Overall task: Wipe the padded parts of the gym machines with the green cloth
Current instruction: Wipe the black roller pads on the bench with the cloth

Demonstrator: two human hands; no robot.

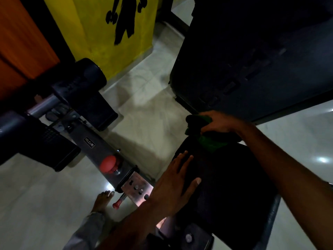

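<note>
Two hands on the dark padded seat (225,186): left hand (173,183) flat, right hand (219,123) gripping crumpled green cloth (210,141).

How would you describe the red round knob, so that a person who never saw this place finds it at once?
Start at the yellow pillar with the black figure, then follow the grey metal beam that runs across the pale floor toward the seat pad. The red knob sits on that beam, just before the shiny bolted plate. Nothing else on the beam is round and red.

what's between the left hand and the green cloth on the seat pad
Only bare black seat pad separates the left hand from the green cloth, as the head view shows.
</note>
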